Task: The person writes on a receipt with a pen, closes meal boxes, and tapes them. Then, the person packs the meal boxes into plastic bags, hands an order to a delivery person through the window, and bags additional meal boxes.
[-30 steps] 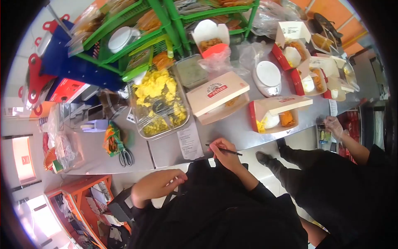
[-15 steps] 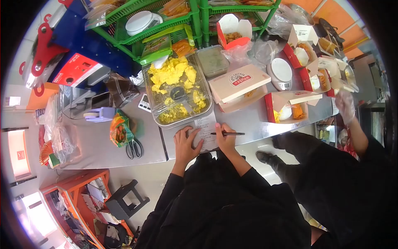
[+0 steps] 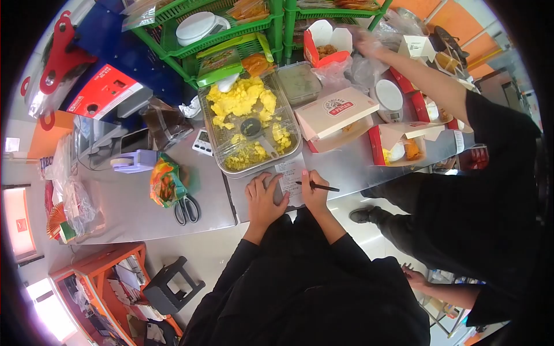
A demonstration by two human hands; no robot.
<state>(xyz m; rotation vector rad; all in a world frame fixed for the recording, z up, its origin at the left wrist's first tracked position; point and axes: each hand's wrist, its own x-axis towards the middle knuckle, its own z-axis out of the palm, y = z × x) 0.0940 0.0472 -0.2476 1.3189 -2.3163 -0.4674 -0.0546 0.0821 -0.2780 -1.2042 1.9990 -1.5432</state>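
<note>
- 1 printed receipt (image 3: pixel 290 177), flat on bench (image 3: pixel 214 199), just in front of tray (image 3: pixel 259 165) of yellow food.
- L hand (image 3: pixel 265 199): palm-down, fingers spread, at receipt's left edge.
- R hand (image 3: pixel 314 191): pinching blk pen (image 3: pixel 326 187), tip over receipt; can't tell if touching.
- Scissors (image 3: pixel 186 211) by orange/green bag (image 3: pixel 165 183), L of both hands.
- Cardboard box (image 3: pixel 341 108), R of tray; open red box (image 3: pixel 378 144) w/ food further R.
- Co-worker's arm (image 3: pixel 424 70) stretched over bench, top R.

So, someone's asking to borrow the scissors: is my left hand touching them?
Apart. The head view plainly shows a stretch of metal counter between your left hand and the scissors.
</note>
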